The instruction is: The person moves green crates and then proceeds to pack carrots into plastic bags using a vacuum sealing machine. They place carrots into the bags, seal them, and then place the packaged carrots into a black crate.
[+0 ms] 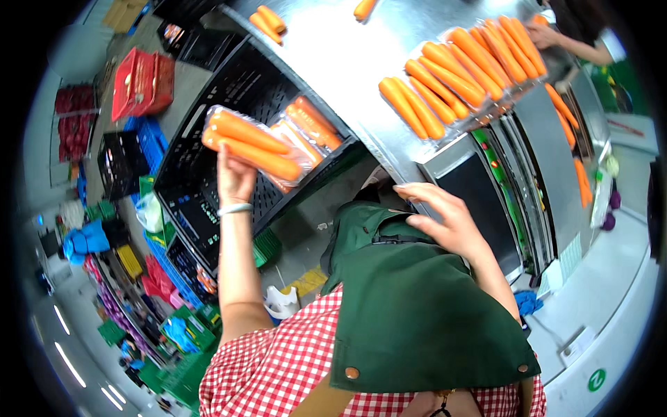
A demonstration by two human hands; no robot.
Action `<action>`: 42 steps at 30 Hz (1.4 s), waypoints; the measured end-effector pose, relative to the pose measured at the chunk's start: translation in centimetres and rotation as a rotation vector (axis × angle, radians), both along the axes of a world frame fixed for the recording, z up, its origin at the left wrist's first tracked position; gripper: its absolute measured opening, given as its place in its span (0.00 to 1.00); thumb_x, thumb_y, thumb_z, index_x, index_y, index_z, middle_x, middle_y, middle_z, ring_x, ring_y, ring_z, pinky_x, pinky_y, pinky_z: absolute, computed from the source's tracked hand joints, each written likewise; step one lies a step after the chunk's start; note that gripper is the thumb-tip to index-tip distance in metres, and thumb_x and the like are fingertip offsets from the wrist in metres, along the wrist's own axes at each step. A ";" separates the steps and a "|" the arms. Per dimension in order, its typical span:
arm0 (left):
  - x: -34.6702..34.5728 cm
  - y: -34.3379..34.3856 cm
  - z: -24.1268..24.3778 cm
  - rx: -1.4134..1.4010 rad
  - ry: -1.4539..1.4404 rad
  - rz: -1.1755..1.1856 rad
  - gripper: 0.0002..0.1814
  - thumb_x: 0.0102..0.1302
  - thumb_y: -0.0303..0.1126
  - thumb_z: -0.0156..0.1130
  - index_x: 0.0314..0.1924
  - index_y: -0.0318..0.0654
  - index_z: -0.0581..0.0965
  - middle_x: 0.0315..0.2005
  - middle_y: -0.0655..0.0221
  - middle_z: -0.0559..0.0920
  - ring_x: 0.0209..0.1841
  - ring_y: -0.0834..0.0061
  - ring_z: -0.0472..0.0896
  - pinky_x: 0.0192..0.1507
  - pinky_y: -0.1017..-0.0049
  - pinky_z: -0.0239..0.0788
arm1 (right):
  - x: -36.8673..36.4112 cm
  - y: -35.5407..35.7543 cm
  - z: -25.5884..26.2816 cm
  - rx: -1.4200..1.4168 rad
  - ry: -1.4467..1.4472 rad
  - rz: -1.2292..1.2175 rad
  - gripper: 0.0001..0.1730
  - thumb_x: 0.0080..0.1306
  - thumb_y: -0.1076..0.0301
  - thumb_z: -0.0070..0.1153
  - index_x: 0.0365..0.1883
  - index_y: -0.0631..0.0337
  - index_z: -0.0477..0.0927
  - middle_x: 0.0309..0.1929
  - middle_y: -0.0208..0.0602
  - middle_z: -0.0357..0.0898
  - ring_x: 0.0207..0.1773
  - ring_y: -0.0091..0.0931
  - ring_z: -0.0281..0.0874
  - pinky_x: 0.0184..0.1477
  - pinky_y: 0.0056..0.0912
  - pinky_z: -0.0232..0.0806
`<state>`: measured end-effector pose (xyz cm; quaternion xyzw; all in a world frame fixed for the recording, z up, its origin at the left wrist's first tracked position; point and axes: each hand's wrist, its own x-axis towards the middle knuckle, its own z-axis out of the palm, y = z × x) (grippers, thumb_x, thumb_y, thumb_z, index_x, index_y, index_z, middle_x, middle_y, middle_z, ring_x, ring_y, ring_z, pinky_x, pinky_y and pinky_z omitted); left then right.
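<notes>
My left hand [237, 177] grips a clear plastic pack of carrots [250, 140] above a black plastic crate [182, 172]. Inside the crate, more wrapped carrot packs [312, 122] lie along the side closest to the steel table [333, 68]. My right hand [443, 213] is empty, its fingers apart, near the table's front edge. Beyond it, a row of wrapped carrot packs [464, 68] runs along the tabletop.
Loose carrots [268, 23] rest at the table's far side. Another person's hand [542, 35] touches the row's far end. Under the right hand stands a machine with a dark panel [474, 203]. A red basket [143, 83] and green crates [187, 333] stand leftward.
</notes>
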<state>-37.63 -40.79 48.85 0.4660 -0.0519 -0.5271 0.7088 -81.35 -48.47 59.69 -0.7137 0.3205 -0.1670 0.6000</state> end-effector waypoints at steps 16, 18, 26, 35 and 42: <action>11.5 11.2 -20.4 0.579 0.003 0.000 0.28 0.65 0.45 0.70 0.60 0.44 0.73 0.51 0.69 0.81 0.55 0.67 0.79 0.62 0.60 0.68 | -1.0 -0.4 -4.5 -0.068 0.342 0.175 0.15 0.66 0.65 0.59 0.49 0.62 0.81 0.45 0.43 0.82 0.51 0.41 0.79 0.55 0.42 0.71; 14.9 14.7 -23.3 0.854 -0.046 -0.062 0.28 0.70 0.53 0.62 0.62 0.43 0.73 0.50 0.68 0.82 0.51 0.68 0.81 0.55 0.61 0.71 | -1.9 -0.4 -4.8 -0.149 0.350 0.178 0.16 0.67 0.63 0.59 0.49 0.62 0.80 0.44 0.42 0.81 0.51 0.40 0.79 0.54 0.42 0.71; 2.2 -11.2 -7.1 0.265 -1.453 0.259 0.24 0.67 0.26 0.63 0.62 0.26 0.71 0.55 0.52 0.77 0.56 0.63 0.76 0.58 0.67 0.70 | -9.6 1.5 -5.6 -0.186 0.498 -0.092 0.15 0.69 0.62 0.57 0.48 0.61 0.80 0.43 0.39 0.81 0.50 0.38 0.78 0.53 0.42 0.71; -32.8 -38.9 -1.7 -0.357 -0.964 -0.820 0.25 0.77 0.36 0.54 0.70 0.40 0.66 0.58 0.63 0.75 0.56 0.74 0.77 0.58 0.73 0.69 | -20.9 -4.9 -2.3 -0.452 0.541 -0.647 0.18 0.67 0.66 0.59 0.53 0.62 0.78 0.52 0.43 0.79 0.57 0.41 0.75 0.60 0.40 0.68; -54.0 -40.3 1.3 -0.690 -0.919 -0.907 0.28 0.75 0.42 0.55 0.68 0.34 0.67 0.64 0.55 0.72 0.65 0.59 0.71 0.66 0.64 0.61 | -34.5 -7.4 -5.3 -0.356 0.428 -1.361 0.33 0.71 0.58 0.57 0.69 0.64 0.64 0.70 0.49 0.66 0.72 0.40 0.63 0.71 0.41 0.57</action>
